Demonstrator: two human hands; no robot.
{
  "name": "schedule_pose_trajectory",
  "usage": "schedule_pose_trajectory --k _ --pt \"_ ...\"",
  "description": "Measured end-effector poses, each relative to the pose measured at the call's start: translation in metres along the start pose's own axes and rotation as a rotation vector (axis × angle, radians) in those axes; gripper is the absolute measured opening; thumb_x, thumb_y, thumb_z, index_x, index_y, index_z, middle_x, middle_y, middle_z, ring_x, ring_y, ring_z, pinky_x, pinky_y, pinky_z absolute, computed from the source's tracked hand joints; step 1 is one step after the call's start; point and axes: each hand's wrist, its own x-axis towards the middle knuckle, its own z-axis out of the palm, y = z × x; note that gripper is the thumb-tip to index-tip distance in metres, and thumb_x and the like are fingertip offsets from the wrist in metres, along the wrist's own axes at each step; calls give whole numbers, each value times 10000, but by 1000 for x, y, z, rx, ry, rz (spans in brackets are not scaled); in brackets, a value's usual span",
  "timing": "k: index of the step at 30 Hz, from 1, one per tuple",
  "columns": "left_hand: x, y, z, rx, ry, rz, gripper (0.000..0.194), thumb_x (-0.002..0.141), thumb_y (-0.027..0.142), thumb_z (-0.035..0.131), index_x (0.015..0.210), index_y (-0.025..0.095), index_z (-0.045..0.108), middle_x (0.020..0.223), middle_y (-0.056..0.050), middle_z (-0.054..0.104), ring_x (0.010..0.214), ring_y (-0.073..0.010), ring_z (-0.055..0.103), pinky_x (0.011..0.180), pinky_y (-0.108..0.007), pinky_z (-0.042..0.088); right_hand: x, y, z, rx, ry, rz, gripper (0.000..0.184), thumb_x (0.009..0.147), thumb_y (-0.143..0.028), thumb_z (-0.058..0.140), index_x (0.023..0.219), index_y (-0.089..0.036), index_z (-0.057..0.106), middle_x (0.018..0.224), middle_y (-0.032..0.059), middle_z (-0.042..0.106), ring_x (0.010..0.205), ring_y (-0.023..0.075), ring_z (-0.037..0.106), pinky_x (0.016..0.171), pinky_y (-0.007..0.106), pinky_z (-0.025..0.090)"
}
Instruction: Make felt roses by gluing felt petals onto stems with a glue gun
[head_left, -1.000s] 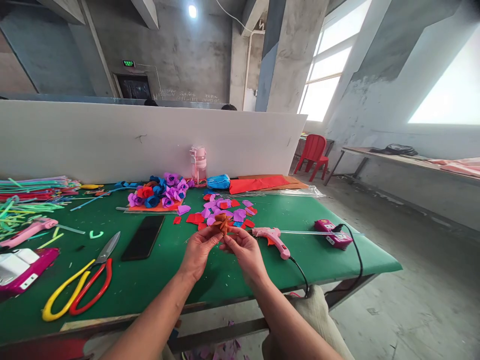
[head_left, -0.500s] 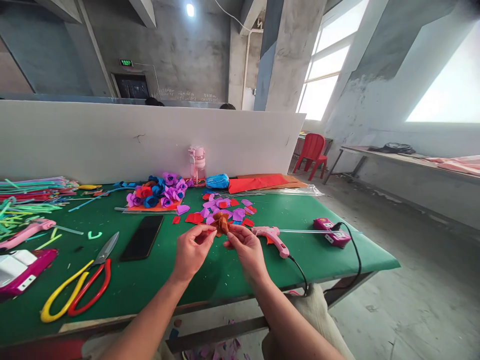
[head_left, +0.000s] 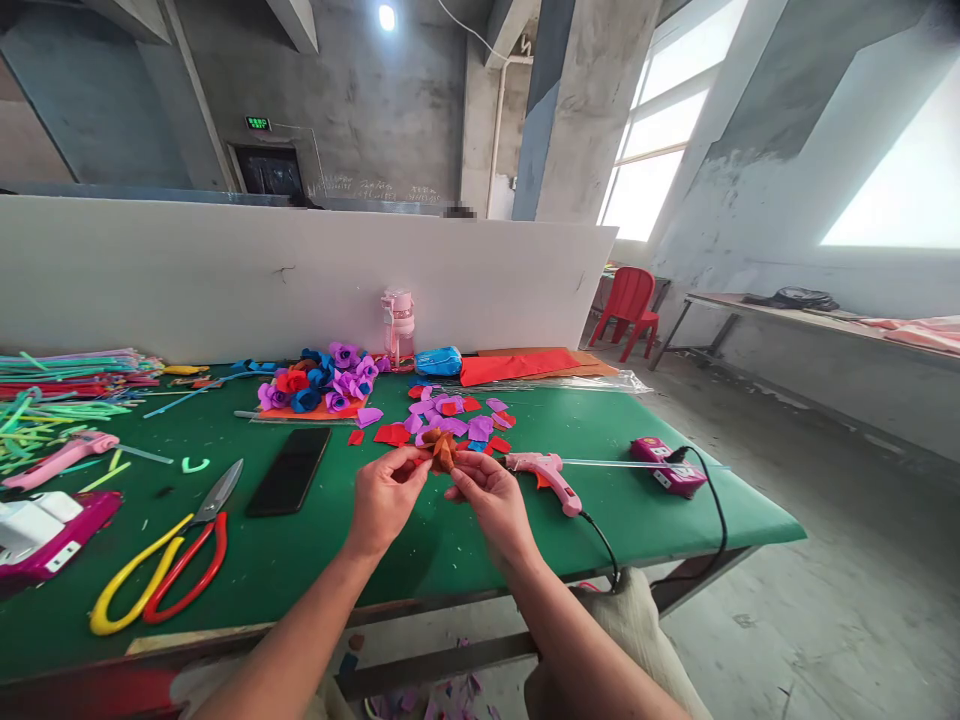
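A brown paper flower [head_left: 442,452] is held up over the table between both hands. My left hand [head_left: 386,500] pinches its left side with thumb and forefinger, while my right hand [head_left: 491,497] grips the right side the same way. Beyond the flower lie loose purple petals [head_left: 450,424] and red petals [head_left: 393,434]. Right of my right hand, a pink glue gun [head_left: 550,474] rests on its side with a clear glue stick out of its back. Finished paper flowers [head_left: 322,380] in purple, blue and red are heaped farther back on the left.
On the green table [head_left: 315,560] lie scissors [head_left: 196,545], a black phone [head_left: 289,472] and a second glue gun [head_left: 64,460]. Power strips stand at left [head_left: 60,540] and right [head_left: 667,467]. A pink bottle [head_left: 398,325] stands before the white partition [head_left: 300,270].
The whole view has shifted slightly to the right. Both hands keep their pinch on the brown flower, which looks turned a little.
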Motion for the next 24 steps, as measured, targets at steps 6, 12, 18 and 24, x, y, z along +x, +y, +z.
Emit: schedule_pose_trajectory --k 6,12,18,24 --pt "1 -1 -2 -50 43 7 133 680 339 681 731 217 694 649 -9 672 557 -139 546 589 -234 416 -2 -4 -1 97 -14 88 388 589 -353 787 898 -166 642 766 14 685 526 87 579 572 234 472" --pt "2 -4 4 -277 -8 -200 241 667 404 688 701 168 664 587 -3 606 537 -115 501 514 -219 368 0 -4 -4 152 45 30 361 594 -349 786 876 -177 641 770 7 676 537 91 576 565 238 471" --pt "-7 -2 14 -288 -30 -197 229 688 392 666 696 164 646 584 10 589 508 -98 477 499 -216 360 1 0 -5 93 87 -18 305 625 -338 760 851 -179 631 769 3 686 536 96 582 567 241 468" --pt "-7 1 15 -164 -9 -110 189 707 349 649 773 172 664 717 -29 672 624 -144 570 585 -233 424 0 -2 -3 -5 52 -80 305 633 -339 746 852 -175 611 795 19 696 535 107 596 559 247 475"
